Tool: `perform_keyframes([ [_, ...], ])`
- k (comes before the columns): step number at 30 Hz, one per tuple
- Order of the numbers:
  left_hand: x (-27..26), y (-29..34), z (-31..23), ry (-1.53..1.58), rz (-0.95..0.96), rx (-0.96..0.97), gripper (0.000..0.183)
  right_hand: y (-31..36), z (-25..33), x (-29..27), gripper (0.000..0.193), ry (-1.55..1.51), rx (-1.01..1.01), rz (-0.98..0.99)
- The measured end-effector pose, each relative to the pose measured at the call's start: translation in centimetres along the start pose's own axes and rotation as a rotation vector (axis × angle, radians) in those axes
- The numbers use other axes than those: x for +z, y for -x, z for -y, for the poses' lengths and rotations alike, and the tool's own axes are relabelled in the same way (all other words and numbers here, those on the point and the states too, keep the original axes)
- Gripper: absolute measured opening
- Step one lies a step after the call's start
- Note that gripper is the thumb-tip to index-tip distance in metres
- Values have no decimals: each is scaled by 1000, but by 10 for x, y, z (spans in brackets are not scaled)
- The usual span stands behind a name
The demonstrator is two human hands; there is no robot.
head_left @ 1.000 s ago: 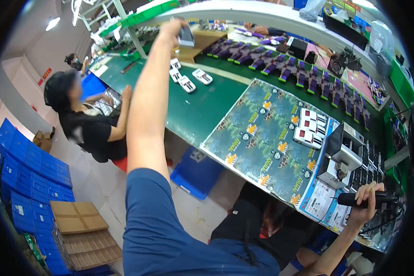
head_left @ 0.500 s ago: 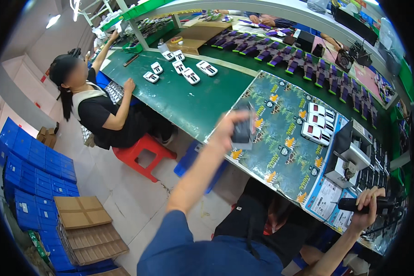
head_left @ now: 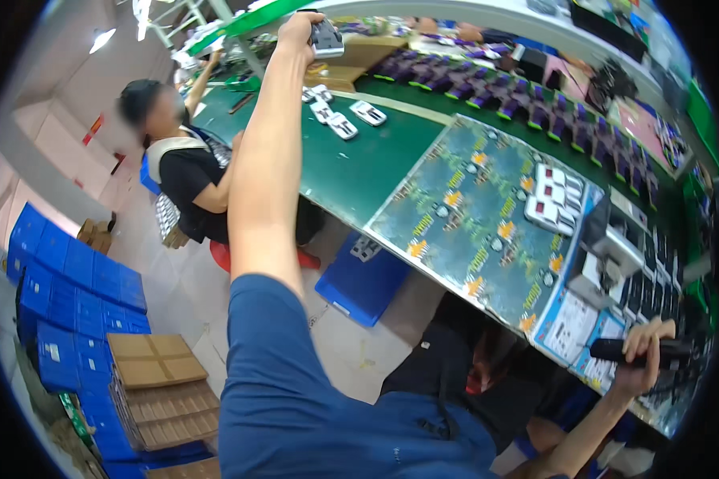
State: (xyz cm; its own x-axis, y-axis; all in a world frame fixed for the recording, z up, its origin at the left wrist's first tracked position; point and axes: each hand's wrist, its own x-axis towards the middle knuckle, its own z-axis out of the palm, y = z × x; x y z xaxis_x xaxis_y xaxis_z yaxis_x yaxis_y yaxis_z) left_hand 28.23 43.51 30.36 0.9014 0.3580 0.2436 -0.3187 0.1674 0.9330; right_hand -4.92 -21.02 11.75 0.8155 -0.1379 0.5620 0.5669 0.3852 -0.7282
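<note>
in the head view, the left hand [head_left: 295, 33] reaches far out over the bench [head_left: 339, 180], fingers closed around a dark piece [head_left: 327, 40] with a pale edge; the piece juts out to the right of the fingers, its long axis hard to tell. loose white cars [head_left: 341, 125] lie nearer the body than that hand. the right hand [head_left: 647, 347], well apart, wraps a black tool [head_left: 607, 350] beside a device [head_left: 615, 249]; the mat [head_left: 447, 227] lies between both hands. the shelf [head_left: 455, 9] runs close by the left hand; a co-worker [head_left: 192, 176] sits left of that arm.
</note>
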Motion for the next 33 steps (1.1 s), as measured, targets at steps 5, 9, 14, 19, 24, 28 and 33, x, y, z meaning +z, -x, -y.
perform_keyframes([
  [5,76,239,140,378,402,-482,38,-10,-7,-2,14,126,53,-49],
  [9,109,386,219,583,286,-852,46,-47,-21,12,2,264,-179,-121],
  [14,175,448,256,742,452,-1020,46,-65,-34,-2,9,297,-268,-196],
  [19,175,452,267,714,464,-1040,40,-74,-55,3,11,536,-309,-177],
  [24,174,448,271,714,428,-1029,35,-81,-58,5,12,636,-264,-131],
  [28,176,439,270,693,427,-1006,40,-98,-68,12,11,715,-192,-60],
  [33,170,434,260,607,319,-1122,30,-103,-69,33,17,654,-182,-69],
])
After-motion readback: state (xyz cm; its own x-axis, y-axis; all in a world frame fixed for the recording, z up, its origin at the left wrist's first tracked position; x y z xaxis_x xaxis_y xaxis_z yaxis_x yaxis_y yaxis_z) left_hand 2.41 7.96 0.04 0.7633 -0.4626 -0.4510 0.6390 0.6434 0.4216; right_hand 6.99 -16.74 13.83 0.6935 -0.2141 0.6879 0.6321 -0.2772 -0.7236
